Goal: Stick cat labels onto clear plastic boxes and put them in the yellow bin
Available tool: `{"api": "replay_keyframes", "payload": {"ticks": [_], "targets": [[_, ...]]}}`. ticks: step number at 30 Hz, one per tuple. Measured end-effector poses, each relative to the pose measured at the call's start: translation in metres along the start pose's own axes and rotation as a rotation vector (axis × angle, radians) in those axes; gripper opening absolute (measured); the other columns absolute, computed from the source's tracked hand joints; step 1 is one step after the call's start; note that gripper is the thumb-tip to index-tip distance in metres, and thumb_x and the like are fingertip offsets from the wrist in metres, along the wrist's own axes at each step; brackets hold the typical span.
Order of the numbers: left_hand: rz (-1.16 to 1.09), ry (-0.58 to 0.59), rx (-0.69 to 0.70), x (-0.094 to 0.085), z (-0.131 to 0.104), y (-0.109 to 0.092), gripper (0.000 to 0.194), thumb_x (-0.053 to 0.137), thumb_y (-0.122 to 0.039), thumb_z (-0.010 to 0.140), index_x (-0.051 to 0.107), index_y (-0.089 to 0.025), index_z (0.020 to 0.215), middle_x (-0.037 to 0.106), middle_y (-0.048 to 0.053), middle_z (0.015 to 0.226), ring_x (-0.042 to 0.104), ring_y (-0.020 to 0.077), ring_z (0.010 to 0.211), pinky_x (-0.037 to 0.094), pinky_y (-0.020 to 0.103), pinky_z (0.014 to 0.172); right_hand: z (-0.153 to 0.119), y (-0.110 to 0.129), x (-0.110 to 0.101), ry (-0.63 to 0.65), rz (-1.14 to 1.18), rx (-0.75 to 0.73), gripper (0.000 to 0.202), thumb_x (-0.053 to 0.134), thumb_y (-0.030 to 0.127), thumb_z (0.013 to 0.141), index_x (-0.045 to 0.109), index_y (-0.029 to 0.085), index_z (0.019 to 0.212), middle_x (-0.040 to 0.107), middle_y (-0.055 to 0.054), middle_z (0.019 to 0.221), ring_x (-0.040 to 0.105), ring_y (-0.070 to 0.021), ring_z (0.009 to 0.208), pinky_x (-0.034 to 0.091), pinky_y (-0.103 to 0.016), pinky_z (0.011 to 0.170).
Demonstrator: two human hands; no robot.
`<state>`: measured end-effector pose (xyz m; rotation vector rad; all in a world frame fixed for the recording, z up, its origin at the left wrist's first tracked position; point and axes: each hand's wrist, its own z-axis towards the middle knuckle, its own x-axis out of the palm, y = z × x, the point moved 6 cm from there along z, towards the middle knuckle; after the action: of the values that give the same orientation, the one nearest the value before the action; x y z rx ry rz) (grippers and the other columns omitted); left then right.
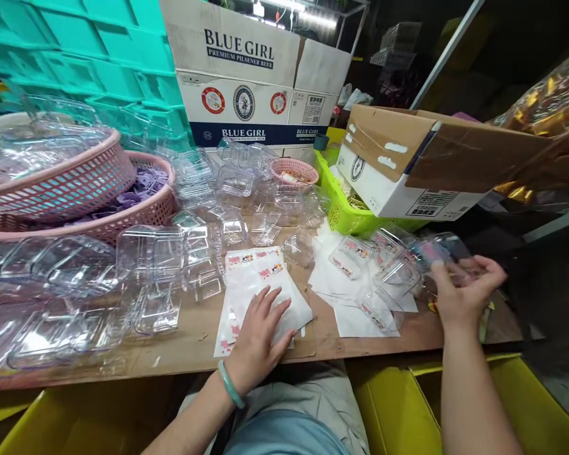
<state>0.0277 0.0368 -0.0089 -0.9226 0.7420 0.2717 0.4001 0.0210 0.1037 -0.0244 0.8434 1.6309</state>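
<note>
My left hand [263, 325], with a green bangle at its wrist, lies flat with fingers spread on a white sticker sheet [289, 297]. A few printed stickers [271, 272] show near the top of that sheet. At the right, my right hand [467, 287] has its fingers curled around a clear plastic box [439, 248]. Beside that hand, several clear boxes with printed labels, one of them a labelled box [351, 256], rest on white paper sheets [332, 297].
Clear plastic covers [152, 253] crowd the table's left and middle. Pink baskets [168, 183] stand at the left, one stacked over purple pieces. A small pink basket [294, 165], a green basket [348, 218] and cardboard boxes [246, 82] line the back. Yellow bins [393, 404] sit below the table edge.
</note>
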Motion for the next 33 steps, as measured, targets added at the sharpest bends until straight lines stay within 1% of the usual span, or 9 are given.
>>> {"api": "replay_keyframes", "payload": {"ticks": [5, 10, 14, 18, 23, 25, 27, 30, 33], "targets": [[0.252, 0.176, -0.11, 0.008, -0.008, 0.004, 0.057, 0.058, -0.036, 0.084, 0.044, -0.021, 0.137, 0.035, 0.016, 0.15, 0.025, 0.0375, 0.14, 0.021, 0.066, 0.109, -0.066, 0.041, 0.04, 0.207, -0.321, -0.228, 0.062, 0.071, 0.044, 0.069, 0.043, 0.017, 0.118, 0.052, -0.015, 0.112, 0.049, -0.0346, 0.11, 0.035, -0.055, 0.095], [0.233, 0.277, -0.062, 0.004, -0.022, 0.001, 0.055, 0.054, -0.04, 0.087, 0.043, -0.023, 0.138, 0.034, 0.013, 0.151, 0.025, 0.0332, 0.141, 0.018, 0.062, 0.111, -0.09, 0.09, 0.066, 0.145, -0.355, -0.347, 0.055, 0.068, 0.048, 0.075, 0.048, 0.016, 0.115, 0.05, -0.02, 0.122, 0.044, -0.036, 0.119, 0.032, -0.054, 0.097], [0.222, 0.262, -0.031, 0.006, -0.031, 0.001, 0.056, 0.053, -0.039, 0.087, 0.041, -0.021, 0.139, 0.03, 0.014, 0.153, 0.021, 0.0336, 0.142, 0.015, 0.062, 0.112, -0.121, 0.135, 0.118, 0.523, -0.179, -0.355, 0.028, 0.061, 0.046, 0.083, 0.06, 0.02, 0.09, 0.062, -0.01, 0.089, 0.054, -0.0256, 0.088, 0.041, -0.039, 0.08], [0.144, 0.21, -0.007, 0.009, -0.035, 0.001, 0.057, 0.054, -0.034, 0.088, 0.037, -0.022, 0.141, 0.028, 0.015, 0.153, 0.017, 0.0325, 0.144, 0.017, 0.061, 0.112, -0.143, 0.156, 0.155, 0.774, -0.08, -0.257, 0.029, 0.063, 0.043, 0.081, 0.055, 0.021, 0.064, 0.061, -0.005, 0.073, 0.053, -0.0232, 0.078, 0.039, -0.038, 0.075], [-0.127, -0.179, -0.163, -0.031, -0.007, 0.012, 0.084, 0.063, -0.033, 0.082, 0.013, -0.023, 0.149, 0.014, 0.014, 0.157, 0.007, 0.0305, 0.146, 0.017, 0.054, 0.115, -0.125, 0.153, 0.141, 0.809, 0.494, 0.12, 0.016, 0.058, 0.037, 0.085, 0.056, 0.022, 0.082, 0.063, -0.002, 0.08, 0.058, -0.0175, 0.076, 0.045, -0.03, 0.072], [-0.354, -0.345, -0.351, -0.049, 0.008, 0.024, 0.097, 0.072, -0.036, 0.074, 0.012, -0.025, 0.149, 0.018, 0.014, 0.157, 0.016, 0.0314, 0.144, 0.019, 0.052, 0.115, -0.118, 0.147, 0.135, 0.846, 0.712, 0.36, 0.021, 0.063, 0.041, 0.082, 0.053, 0.024, 0.089, 0.064, 0.0, 0.078, 0.06, -0.0165, 0.071, 0.048, -0.028, 0.067], [-0.752, -0.32, -0.528, -0.047, 0.024, 0.032, 0.091, 0.074, -0.039, 0.072, 0.024, -0.021, 0.146, 0.035, 0.017, 0.149, 0.037, 0.0333, 0.135, 0.033, 0.049, 0.109, -0.114, 0.144, 0.133, 0.898, 0.823, 0.508, 0.03, 0.065, 0.043, 0.079, 0.05, 0.025, 0.098, 0.067, 0.0, 0.08, 0.063, -0.0176, 0.07, 0.05, -0.029, 0.064], [-1.329, -0.08, -0.641, -0.026, 0.04, 0.018, 0.059, 0.068, -0.041, 0.077, 0.054, -0.01, 0.125, 0.061, 0.019, 0.123, 0.061, 0.0318, 0.109, 0.047, 0.044, 0.095, -0.102, 0.14, 0.128, 0.781, 0.675, 0.403, 0.044, 0.064, 0.045, 0.08, 0.047, 0.025, 0.115, 0.069, -0.006, 0.096, 0.065, -0.0219, 0.082, 0.053, -0.04, 0.075], [-1.543, -0.111, -0.669, -0.016, 0.041, 0.009, 0.044, 0.068, -0.036, 0.077, 0.064, -0.009, 0.112, 0.068, 0.016, 0.111, 0.065, 0.0265, 0.099, 0.049, 0.037, 0.091, -0.097, 0.155, 0.113, 0.533, 0.33, -0.03, 0.049, 0.067, 0.043, 0.078, 0.052, 0.025, 0.121, 0.059, -0.011, 0.123, 0.054, -0.0274, 0.114, 0.04, -0.05, 0.1]]}}
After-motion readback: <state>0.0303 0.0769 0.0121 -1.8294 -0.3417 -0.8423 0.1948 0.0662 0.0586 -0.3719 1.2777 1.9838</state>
